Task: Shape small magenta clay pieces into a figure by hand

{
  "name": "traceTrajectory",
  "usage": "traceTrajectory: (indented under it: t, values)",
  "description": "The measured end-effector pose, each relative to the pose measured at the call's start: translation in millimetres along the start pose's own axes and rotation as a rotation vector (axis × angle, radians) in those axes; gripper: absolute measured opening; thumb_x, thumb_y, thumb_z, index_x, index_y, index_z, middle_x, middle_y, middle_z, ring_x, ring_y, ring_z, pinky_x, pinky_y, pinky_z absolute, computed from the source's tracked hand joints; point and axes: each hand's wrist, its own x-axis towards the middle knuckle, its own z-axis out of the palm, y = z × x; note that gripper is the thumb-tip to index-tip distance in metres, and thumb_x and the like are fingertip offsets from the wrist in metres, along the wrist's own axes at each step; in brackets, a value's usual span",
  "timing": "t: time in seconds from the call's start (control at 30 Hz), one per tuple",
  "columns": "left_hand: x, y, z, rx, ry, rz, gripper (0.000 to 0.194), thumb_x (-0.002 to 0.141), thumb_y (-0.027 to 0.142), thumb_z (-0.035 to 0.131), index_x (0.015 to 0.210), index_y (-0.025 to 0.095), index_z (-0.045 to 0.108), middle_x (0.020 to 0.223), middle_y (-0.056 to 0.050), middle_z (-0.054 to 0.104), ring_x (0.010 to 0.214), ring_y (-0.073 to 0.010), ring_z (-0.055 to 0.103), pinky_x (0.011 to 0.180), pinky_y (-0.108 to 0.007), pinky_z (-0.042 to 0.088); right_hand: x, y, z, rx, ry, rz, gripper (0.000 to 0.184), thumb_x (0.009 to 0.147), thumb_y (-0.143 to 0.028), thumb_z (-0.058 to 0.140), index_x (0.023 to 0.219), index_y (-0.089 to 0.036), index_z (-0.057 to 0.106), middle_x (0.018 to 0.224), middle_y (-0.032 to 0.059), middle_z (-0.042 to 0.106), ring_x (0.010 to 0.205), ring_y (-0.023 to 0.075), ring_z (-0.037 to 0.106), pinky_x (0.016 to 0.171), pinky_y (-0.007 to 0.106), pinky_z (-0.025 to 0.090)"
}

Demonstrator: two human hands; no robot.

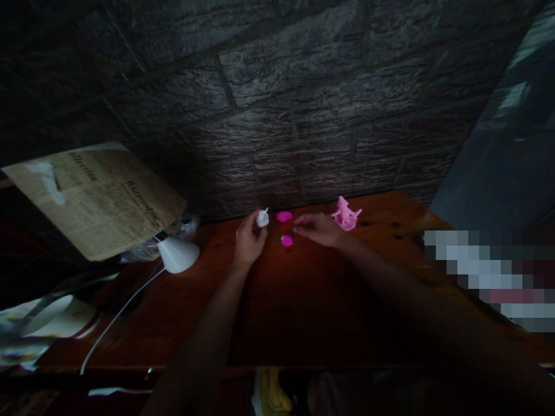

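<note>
My left hand [250, 240] is closed round a small white piece [262, 218] with a thin stub sticking up from it; its exact kind is too small to tell. On the wooden table, two bright pink flat rounded pieces, a far one [284, 216] and a nearer one [287, 240], lie between my hands. Just right of them hovers my right hand [319, 229], thumb and fingertips drawn together; whether anything is pinched there I cannot make out. Behind my right wrist stands a light pink toy-like piece [346, 215] with a pointed top and side arms, partly hidden.
A dark brick-patterned wall [299, 115] rises behind the wooden table [277, 312]. To the left are a white lamp base [178, 255] with a cable, a printed paper shade [99, 199] and a white cup-like container [65, 316]. A pixelated patch covers the right side.
</note>
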Motion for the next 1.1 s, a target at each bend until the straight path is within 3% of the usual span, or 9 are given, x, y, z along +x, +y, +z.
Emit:
traceTrajectory:
  t: [0.13,0.3,0.4,0.47,0.53,0.6,0.7,0.93,1.1]
  values:
    - [-0.7,11.8,-0.7,0.202,-0.062,-0.085,0.050,0.085,0.012,0.057,0.135,0.016,0.060,0.142,-0.016,0.058,0.132,-0.0298,0.056,0.112,-0.043,0.045,-5.1,-2.1,17.1,0.074,-0.119,-0.004,0.035,0.082,-0.028,0.078,0.116,-0.023,0.069,0.105,0.0063,0.079,0.096,0.0220,0.075,0.088,0.037,0.056]
    - [-1.2,26.2,-5.7,0.485,-0.234,-0.271,0.049,0.090,0.021,0.056,0.138,0.020,0.059,0.127,-0.016,0.069,0.120,-0.0360,0.062,0.107,-0.053,0.044,-7.4,-5.8,26.7,0.103,-0.133,-0.043,0.037,0.080,-0.019,0.078,0.116,-0.021,0.068,0.102,0.0060,0.079,0.094,0.0214,0.074,0.091,0.038,0.055]
    - [-0.9,31.9,-7.8,0.473,-0.149,-0.251,0.046,0.088,0.023,0.061,0.133,0.018,0.062,0.137,-0.017,0.064,0.130,-0.0382,0.055,0.110,-0.056,0.039,-6.5,-8.7,23.1,0.269,-0.191,0.021,0.032,0.079,-0.020,0.079,0.110,-0.021,0.070,0.105,0.0059,0.079,0.095,0.0205,0.074,0.088,0.035,0.056]
    - [-1.1,36.1,-8.7,0.347,-0.052,-0.174,0.040,0.088,0.024,0.062,0.127,0.016,0.066,0.139,-0.016,0.063,0.132,-0.0352,0.053,0.113,-0.052,0.038,-6.2,-11.8,19.4,0.344,-0.177,0.078,0.026,0.080,-0.025,0.078,0.106,-0.021,0.072,0.102,0.0054,0.079,0.091,0.0201,0.073,0.081,0.033,0.057]
    - [-2.3,41.0,-8.4,0.111,-0.001,-0.119,0.031,0.092,0.027,0.057,0.117,0.016,0.071,0.122,-0.013,0.073,0.116,-0.0283,0.065,0.104,-0.042,0.048,-6.1,-15.4,15.5,0.391,-0.125,0.118,0.027,0.080,-0.032,0.079,0.104,-0.022,0.073,0.099,0.0049,0.079,0.087,0.0199,0.073,0.071,0.030,0.056]
    - [-4.7,45.9,-6.2,-0.158,0.031,-0.150,0.029,0.094,0.033,0.057,0.108,0.015,0.074,0.102,-0.010,0.078,0.089,-0.0229,0.072,0.085,-0.036,0.057,-6.0,-18.9,11.6,0.460,-0.060,0.142,0.031,0.079,-0.034,0.080,0.107,-0.024,0.073,0.101,0.0051,0.078,0.089,0.0197,0.072,0.067,0.028,0.054]
    - [-8.7,52.2,0.7,-0.421,0.063,-0.204,0.028,0.089,0.040,0.065,0.100,0.017,0.076,0.091,-0.007,0.078,0.079,-0.0194,0.072,0.076,-0.032,0.058,-5.4,-23.0,6.6,0.635,0.022,0.170,0.034,0.078,-0.031,0.080,0.110,-0.023,0.071,0.110,0.0068,0.077,0.098,0.0198,0.072,0.072,0.028,0.055]
    - [-11.8,59.0,16.8,-0.864,0.001,-0.363,0.038,0.076,0.042,0.079,0.109,0.022,0.077,0.106,-0.008,0.079,0.094,-0.0218,0.075,0.076,-0.032,0.061,-4.9,-28.3,7.0,0.882,0.029,0.208,0.042,0.071,-0.034,0.085,0.108,-0.024,0.069,0.114,0.0066,0.075,0.102,0.0192,0.070,0.078,0.029,0.055]
    - [-12.0,60.9,17.3,-0.974,-0.014,-0.436,0.038,0.075,0.036,0.082,0.111,0.024,0.077,0.110,-0.009,0.079,0.098,-0.0224,0.075,0.080,-0.034,0.060,-4.6,-27.6,11.6,0.921,0.034,0.177,0.045,0.068,-0.037,0.087,0.108,-0.026,0.068,0.110,0.0038,0.075,0.102,0.0186,0.069,0.084,0.032,0.056]
